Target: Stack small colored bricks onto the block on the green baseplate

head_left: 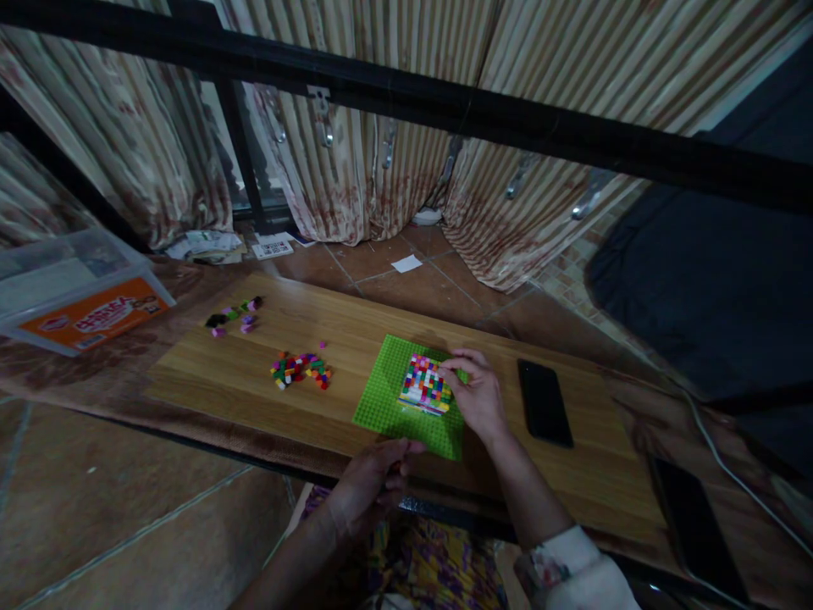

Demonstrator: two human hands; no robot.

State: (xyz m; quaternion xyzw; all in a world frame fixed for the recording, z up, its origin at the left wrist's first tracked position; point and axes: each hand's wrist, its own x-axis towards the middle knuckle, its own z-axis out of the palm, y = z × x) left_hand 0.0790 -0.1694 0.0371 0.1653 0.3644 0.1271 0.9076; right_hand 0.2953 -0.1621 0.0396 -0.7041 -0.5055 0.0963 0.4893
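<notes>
A green studded baseplate lies on the wooden board. On it stands a low square block of multicoloured building bricks, its upper face a patchwork of colours. My right hand reaches over the block's right side, thumb and fingertips pinched together at its top; whatever is between them is hidden. Just off the plate's near edge, my left hand is curled with thumb and forefinger together, and a speck of orange shows among its fingers. A loose pile of small bricks lies left of the plate.
Other small pieces lie at the board's far left, beside a clear plastic box with an orange label. A black phone rests right of the plate, and another dark device farther right. A dark metal bar crosses ahead.
</notes>
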